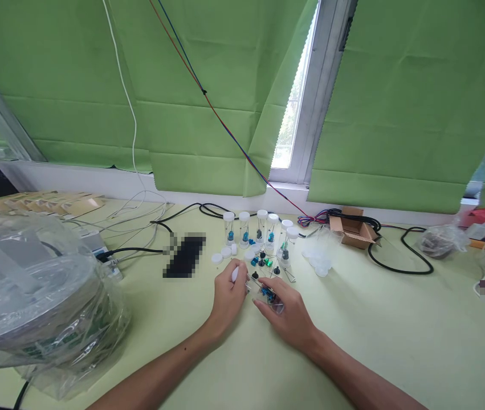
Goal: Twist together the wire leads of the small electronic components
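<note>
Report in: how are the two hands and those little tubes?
Left hand holding white piece. Right hand curled around blue parts, grip unclear. Capped tubes standing beyond; loose parts between hands and tubes.

Blue part [268,294] half-hidden by right grip [290,314]

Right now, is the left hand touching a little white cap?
Touching. The head view shows the left hand curled around the white cap, which pokes out of its grip.

A pale yellow-green table [374,324] is carrying capped tubes [244,229], loose white lids [217,258] and a cardboard box [357,237]. A large plastic bag [97,336] is resting at its left.
</note>
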{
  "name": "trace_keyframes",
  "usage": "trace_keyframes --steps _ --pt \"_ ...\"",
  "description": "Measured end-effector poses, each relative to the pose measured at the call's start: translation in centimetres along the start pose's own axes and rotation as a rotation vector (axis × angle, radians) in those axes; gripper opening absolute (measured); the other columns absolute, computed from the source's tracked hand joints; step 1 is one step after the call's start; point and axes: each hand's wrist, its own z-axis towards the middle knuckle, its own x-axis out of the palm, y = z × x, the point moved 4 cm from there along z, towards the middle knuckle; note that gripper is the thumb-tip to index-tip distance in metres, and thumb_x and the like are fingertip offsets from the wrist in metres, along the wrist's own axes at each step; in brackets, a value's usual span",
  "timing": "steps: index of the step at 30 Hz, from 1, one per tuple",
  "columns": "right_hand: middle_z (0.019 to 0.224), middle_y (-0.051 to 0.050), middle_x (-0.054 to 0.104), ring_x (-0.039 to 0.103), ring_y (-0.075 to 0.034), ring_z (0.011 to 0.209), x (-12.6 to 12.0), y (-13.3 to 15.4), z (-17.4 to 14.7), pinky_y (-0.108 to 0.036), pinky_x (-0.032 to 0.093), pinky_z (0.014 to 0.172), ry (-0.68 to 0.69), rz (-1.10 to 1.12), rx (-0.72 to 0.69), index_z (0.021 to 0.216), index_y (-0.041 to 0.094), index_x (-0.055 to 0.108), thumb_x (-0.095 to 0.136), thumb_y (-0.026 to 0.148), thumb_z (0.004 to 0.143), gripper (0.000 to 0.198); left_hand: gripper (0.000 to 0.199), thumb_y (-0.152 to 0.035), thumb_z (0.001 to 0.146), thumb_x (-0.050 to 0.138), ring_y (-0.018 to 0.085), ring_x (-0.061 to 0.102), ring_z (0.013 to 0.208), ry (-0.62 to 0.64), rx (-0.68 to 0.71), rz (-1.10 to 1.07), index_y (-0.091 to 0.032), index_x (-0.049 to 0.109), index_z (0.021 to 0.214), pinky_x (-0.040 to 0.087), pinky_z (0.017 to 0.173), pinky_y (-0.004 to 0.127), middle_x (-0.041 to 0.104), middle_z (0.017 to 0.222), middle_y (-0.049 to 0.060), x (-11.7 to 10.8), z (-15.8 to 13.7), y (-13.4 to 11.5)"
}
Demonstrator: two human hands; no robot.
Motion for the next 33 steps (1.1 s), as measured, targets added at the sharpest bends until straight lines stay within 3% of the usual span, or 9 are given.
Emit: trace_keyframes --steps 16,26,33 --pt "0.102 -0.008 0.066 0.063 -0.021 0.090 0.4 -0.2 -0.1 -0.034 0.054 0.079 -0.007 0.020 0.023 0.117 0.020 0.057 0.062 0.020 0.084 0.034 0.030 -0.039 0.093 0.042 0.009 0.040 0.050 -0.030 0.046 0.063 -0.020 0.046 0.069 0.033 0.047 0.020 0.042 0.059 -0.005 -0.1 -0.1 -0.2" --pt "0.105 -0.008 0.068 0.065 -0.020 0.091 -0.2 -0.6 0.2 -0.031 0.056 0.075 0.029 0.048 0.084 0.114 0.020 0.060 0.069 0.026 0.078 0.037 0.030 -0.043 0.086 0.053 0.008 0.040 0.043 0.252 -0.025 0.072 -0.018 0.053 0.068 0.032 0.043 0.021 0.049 0.058 -0.004 -0.4 1.6 -0.5" --pt "0.102 -0.007 0.069 0.065 -0.019 0.089 -0.5 -0.6 0.2 -0.027 0.056 0.067 0.031 0.063 0.074 0.113 0.019 0.061 0.069 0.027 0.078 0.036 0.031 -0.045 0.086 0.055 0.010 0.039 0.042 0.245 -0.018 0.135 -0.020 0.051 0.069 0.032 0.043 0.022 0.043 0.051 -0.006 -0.3 1.2 -0.2"
